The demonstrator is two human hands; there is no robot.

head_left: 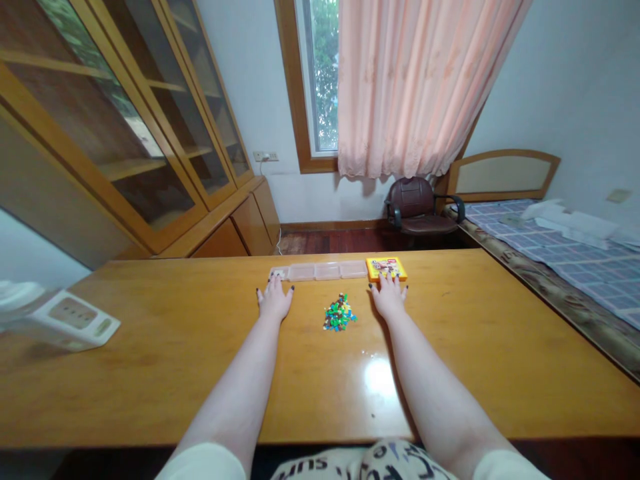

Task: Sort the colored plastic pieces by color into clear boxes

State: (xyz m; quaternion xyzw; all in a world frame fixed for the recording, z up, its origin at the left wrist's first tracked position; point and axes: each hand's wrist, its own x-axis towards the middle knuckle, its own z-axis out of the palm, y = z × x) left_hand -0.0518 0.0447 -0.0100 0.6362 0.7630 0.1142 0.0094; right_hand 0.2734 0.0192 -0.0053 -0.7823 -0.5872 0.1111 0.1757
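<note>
Both arms stretch out over a glossy wooden table (150,347). My left hand (275,299) lies flat, palm down, fingers spread, its fingertips just short of a long clear plastic tray (320,271) with several compartments. My right hand (389,296) lies flat too, fingers apart, its fingertips touching the near edge of a small yellow box (385,267). Between the hands sits a small heap of tiny coloured bricks (339,313), mostly green, blue and yellow. Neither hand holds anything.
A white device (65,320) lies at the table's left edge. Glass-door wooden cabinets (125,133) stand at the left. Beyond the table are a brown office chair (417,207), a pink curtain (420,87) over a window, and a bed (565,247) at the right.
</note>
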